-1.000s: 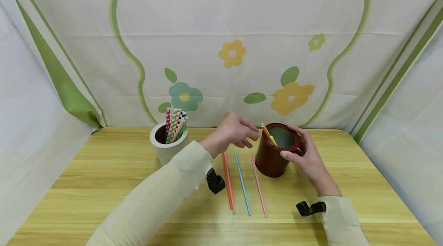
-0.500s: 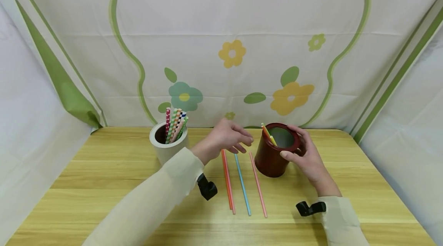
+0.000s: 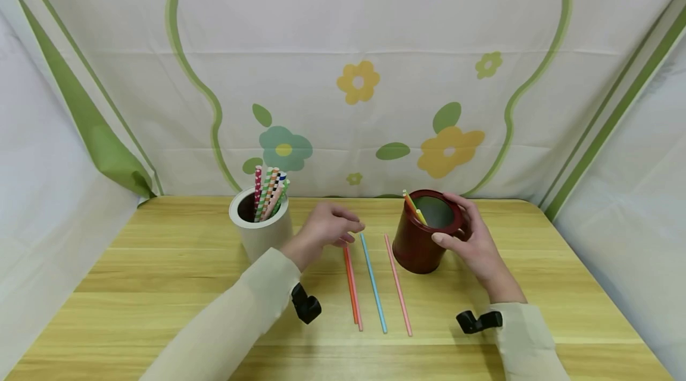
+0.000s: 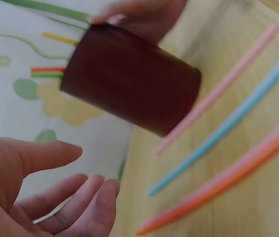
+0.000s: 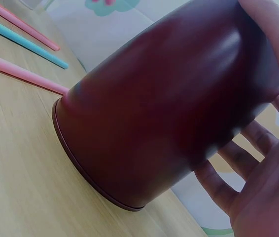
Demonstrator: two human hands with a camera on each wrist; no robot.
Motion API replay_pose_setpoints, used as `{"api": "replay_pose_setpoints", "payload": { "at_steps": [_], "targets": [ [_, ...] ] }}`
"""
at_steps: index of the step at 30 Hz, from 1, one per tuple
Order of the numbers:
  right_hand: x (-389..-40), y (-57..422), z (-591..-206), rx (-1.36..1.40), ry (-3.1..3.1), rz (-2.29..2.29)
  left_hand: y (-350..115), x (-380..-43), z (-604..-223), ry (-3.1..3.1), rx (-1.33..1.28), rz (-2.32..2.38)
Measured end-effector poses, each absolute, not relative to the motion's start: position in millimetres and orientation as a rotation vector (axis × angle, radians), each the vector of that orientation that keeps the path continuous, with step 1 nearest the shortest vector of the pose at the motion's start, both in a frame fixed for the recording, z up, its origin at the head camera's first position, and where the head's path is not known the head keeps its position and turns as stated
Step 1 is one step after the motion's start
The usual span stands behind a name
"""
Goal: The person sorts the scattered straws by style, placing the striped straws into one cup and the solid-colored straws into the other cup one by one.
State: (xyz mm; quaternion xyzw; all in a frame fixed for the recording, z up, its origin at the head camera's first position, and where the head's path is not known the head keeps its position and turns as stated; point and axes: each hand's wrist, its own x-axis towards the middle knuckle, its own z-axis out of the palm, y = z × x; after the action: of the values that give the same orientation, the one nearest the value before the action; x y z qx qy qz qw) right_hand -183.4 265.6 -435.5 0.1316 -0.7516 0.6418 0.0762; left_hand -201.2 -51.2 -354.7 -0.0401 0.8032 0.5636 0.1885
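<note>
My right hand grips the dark red cup, thumb near the rim and fingers round its right side. The cup stands on the table with a yellow straw and an orange straw leaning inside; a green end shows beside them in the left wrist view. My left hand hovers above the far ends of the loose straws, fingers loosely bent, nothing between them. Below it lie an orange straw and a pink straw side by side, then a blue straw and another pink straw.
To the left of my left hand, a white cup holds several patterned straws. Behind the wooden table hangs a flowered cloth, with more cloth along both sides.
My left hand has drawn back leftward and nearer, away from the dark red cup, to above the orange and pink straws. The right hand and cup keep their place.
</note>
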Motion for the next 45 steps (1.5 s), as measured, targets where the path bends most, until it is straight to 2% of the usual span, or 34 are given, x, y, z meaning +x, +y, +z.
{"api": "replay_pose_setpoints", "payload": {
  "at_steps": [14,24,31,35,45],
  "targets": [
    [-182,263,-431,0.402,-2.23,1.949,-60,-205,-402,2.368,-0.432,1.49],
    [-181,264,-432,0.409,-2.245,1.937,-51,-208,-421,2.483,-0.444,1.382],
    [-181,263,-431,0.409,-2.229,1.949,-49,-224,-444,2.537,-0.396,1.286],
    [-181,262,-431,0.415,-2.226,1.949,-49,-226,-450,2.561,-0.393,1.259],
    [-181,262,-431,0.407,-2.223,1.954,-42,-206,-422,2.596,-0.445,1.251]
  ]
}}
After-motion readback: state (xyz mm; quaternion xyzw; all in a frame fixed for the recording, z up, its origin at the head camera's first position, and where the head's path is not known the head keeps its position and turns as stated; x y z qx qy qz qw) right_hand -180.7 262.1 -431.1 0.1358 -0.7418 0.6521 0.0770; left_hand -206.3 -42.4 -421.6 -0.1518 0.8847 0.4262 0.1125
